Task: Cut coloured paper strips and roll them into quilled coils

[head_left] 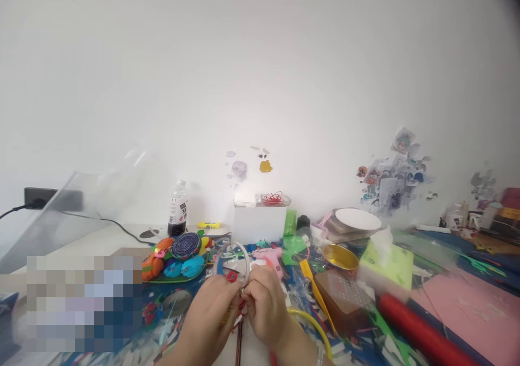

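Observation:
My left hand (211, 314) and my right hand (266, 306) meet in the lower middle of the head view, fingers closed and nearly touching. A thin whitish ring (247, 259) stands upright from between them, its lower edge hidden by the fingers. Small red bits (232, 276) show at the fingertips; what they are is too blurred to tell. Under the hands, a dark reddish-brown stick (239, 344) points toward me. A pink glue gun (270, 255) lies just behind my right hand, and a yellow ring (314, 322) is to its right.
Scraps litter the blue table. At left are a colourful felt flower piece (187, 247) and a bottle (177, 209). A white box (260, 222) stands against the wall. Rightward are a gold tin (341, 257), tissue pack (385, 263), red roll (422, 328) and pink sheet (475, 312).

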The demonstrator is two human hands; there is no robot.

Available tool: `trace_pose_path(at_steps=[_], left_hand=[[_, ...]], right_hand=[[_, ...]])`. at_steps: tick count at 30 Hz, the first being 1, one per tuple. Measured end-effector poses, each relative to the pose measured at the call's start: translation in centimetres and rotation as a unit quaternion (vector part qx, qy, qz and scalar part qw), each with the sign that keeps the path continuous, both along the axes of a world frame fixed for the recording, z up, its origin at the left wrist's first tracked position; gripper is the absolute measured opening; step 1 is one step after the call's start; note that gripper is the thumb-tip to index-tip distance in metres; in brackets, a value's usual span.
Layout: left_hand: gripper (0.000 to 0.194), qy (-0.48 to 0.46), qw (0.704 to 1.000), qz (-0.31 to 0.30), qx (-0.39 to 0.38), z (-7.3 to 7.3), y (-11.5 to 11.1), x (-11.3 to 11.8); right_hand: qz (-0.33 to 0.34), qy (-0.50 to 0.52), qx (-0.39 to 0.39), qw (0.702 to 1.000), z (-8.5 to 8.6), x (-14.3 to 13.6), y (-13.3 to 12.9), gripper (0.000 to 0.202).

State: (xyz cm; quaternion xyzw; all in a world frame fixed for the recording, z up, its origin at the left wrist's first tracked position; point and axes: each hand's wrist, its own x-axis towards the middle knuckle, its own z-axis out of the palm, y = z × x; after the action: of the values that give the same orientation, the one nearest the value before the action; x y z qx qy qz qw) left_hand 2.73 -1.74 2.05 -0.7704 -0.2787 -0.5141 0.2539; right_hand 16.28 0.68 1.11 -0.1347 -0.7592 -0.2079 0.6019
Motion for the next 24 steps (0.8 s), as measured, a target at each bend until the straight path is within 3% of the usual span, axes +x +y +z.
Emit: trace_pose_path(at_steps=[6,11,24], left_hand=[[0.017,0.041,0.997,0.021,0.056,0.7,0.6,-0.6],[0.018,0.068,0.995,0.04,0.053,0.6,0.8,-0.8],[0.015,0.0,0.998,0.036,0.042,-0.6,-0.1,-0.2]], right_hand=[[-0.01,0.029,-0.04,0.999,0.5,-0.1,-0.4,0.012],[-0.011,0.008,-0.06,0.998,0.6,-0.4,-0.5,0.014],[0.01,0.004,-0.04,0.999,0.1,-0.4,-0.8,0.016]])
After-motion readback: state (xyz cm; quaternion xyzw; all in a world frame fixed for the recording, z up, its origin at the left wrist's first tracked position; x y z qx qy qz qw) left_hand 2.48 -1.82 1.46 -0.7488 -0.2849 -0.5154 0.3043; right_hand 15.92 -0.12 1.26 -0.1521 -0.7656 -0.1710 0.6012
